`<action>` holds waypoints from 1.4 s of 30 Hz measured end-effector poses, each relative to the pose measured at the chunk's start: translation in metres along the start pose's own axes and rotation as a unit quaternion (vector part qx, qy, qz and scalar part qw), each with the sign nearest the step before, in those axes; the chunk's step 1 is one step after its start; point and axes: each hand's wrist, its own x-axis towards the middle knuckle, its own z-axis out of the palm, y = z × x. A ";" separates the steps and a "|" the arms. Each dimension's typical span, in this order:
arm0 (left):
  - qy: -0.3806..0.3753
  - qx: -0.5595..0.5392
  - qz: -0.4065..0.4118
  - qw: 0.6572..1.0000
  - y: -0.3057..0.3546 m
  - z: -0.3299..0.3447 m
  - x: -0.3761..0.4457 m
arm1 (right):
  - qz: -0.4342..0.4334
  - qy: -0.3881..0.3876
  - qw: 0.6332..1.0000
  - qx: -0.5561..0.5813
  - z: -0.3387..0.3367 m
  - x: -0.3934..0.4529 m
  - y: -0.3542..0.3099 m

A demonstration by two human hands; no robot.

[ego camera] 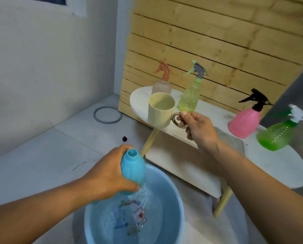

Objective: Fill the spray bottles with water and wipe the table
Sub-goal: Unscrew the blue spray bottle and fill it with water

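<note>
We hold the blue bottle (133,170), cap off, over the basin (173,199), its base at the water, which runs down from it. To fill it well, we should keep its mouth upright and steady over the basin, then tip the cup (160,110) slowly onto the opening. The left hand (112,176) has its fingers (131,186) closed round the bottle's body. The right hand (198,129) pinches the cup's handle above the desk (279,166) edge; the cup seems empty, though blur hides its bottom.
</note>
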 end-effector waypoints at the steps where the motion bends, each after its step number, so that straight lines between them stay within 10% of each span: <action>1: 0.002 -0.002 0.000 1.000 0.000 0.000 0.000 | -0.003 -0.003 1.000 0.011 0.000 0.013 -0.010; 42: -0.016 -0.022 -0.002 1.000 -0.002 0.009 0.014 | 0.044 -0.020 0.983 -0.175 0.040 0.100 0.020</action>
